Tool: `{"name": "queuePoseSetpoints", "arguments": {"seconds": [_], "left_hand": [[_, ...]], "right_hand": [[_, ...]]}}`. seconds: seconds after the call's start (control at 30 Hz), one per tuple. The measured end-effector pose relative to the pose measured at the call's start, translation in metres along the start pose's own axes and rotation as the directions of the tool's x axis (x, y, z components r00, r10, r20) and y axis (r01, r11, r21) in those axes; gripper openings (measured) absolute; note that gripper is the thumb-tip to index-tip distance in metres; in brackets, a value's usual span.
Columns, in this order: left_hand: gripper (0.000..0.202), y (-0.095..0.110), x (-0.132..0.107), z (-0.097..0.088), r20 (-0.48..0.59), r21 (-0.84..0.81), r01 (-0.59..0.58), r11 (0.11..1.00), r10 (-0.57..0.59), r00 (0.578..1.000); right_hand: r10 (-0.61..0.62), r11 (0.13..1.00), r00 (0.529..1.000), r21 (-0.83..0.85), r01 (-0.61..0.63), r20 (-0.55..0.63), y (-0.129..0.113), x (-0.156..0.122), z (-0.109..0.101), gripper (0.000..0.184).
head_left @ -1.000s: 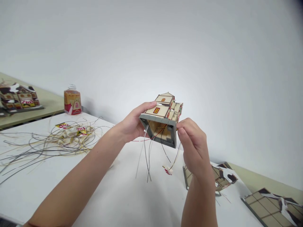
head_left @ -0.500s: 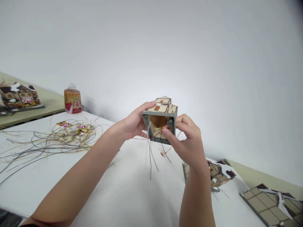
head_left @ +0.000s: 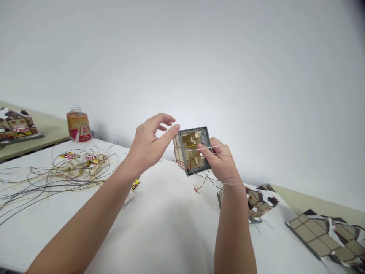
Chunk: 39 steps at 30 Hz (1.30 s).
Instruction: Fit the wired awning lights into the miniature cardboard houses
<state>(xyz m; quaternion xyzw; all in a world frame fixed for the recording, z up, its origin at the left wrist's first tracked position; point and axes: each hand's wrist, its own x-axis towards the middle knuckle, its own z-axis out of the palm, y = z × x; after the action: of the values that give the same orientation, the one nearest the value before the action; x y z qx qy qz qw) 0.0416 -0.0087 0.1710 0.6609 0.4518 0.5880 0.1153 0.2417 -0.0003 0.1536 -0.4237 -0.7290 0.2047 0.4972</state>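
In front of me my right hand grips a small model house by its grey base rim, thumb reaching over the edge into the hollow. The open underside faces me, showing a cream interior. Several thin wires, white, dark, red and yellow, trail out of the opening; some lie across my right hand and wrist. A small red-and-white piece dangles from a wire below the house. My left hand is open just left of the house, its fingers apart and the thumb tip close to the upper left corner. Whether it touches is unclear.
At the left of the white table lies a tangle of wires with striped awning pieces. Behind it stands a bottle. Other model houses sit at far left, near my right forearm and at lower right.
My left hand has let go of the house and moved left. The house has turned in my right hand, so its underside faces me more fully, and the wires now hang to the right.
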Motion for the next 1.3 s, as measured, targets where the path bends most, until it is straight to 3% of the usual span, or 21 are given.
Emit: {"name": "queuePoseSetpoints", "arguments": {"seconds": [0.07, 0.17, 0.33, 0.53, 0.67, 0.87, 1.07, 1.3], "left_hand": [[0.028, 0.012, -0.005, -0.002, -0.011, 0.041, -0.146, 0.988, 0.147, 0.989], [0.026, 0.017, -0.008, -0.001, 0.117, 0.114, -0.244, 0.963, 0.231, 0.966], [0.028, 0.004, -0.007, 0.004, 0.420, 0.263, -0.250, 0.932, 0.123, 0.899], [0.027, 0.002, -0.007, 0.007, 0.534, 0.289, -0.292, 0.912, 0.100, 0.840], [0.033, 0.005, -0.007, 0.009, 0.510, 0.326, -0.347, 0.880, 0.145, 0.848], [0.032, 0.007, -0.008, 0.009, 0.386, 0.405, -0.394, 0.825, 0.236, 0.892], [0.027, 0.008, -0.006, 0.001, 0.236, 0.468, -0.379, 0.798, 0.301, 0.924], [0.020, 0.017, -0.005, -0.012, 0.054, 0.469, -0.362, 0.805, 0.383, 0.922]], "right_hand": [[0.005, 0.999, 1.000, -0.037, -0.005, 0.015, 0.000, 0.000, 0.000, 0.032], [-0.027, 0.989, 0.998, -0.146, 0.036, 0.064, -0.003, -0.001, 0.002, 0.028], [-0.033, 0.974, 0.991, -0.220, 0.062, 0.131, -0.007, -0.002, 0.002, 0.034], [-0.017, 0.970, 0.985, -0.238, 0.058, 0.172, -0.010, -0.003, 0.003, 0.034], [-0.009, 0.974, 0.985, -0.220, 0.047, 0.170, -0.008, -0.001, 0.005, 0.034], [0.073, 0.990, 0.988, -0.130, -0.055, 0.135, -0.004, 0.001, 0.006, 0.035], [0.117, 0.979, 0.989, -0.179, -0.101, 0.085, 0.007, 0.006, 0.007, 0.038], [0.200, 0.951, 0.976, -0.257, -0.173, 0.082, 0.023, 0.011, 0.012, 0.042]]}}
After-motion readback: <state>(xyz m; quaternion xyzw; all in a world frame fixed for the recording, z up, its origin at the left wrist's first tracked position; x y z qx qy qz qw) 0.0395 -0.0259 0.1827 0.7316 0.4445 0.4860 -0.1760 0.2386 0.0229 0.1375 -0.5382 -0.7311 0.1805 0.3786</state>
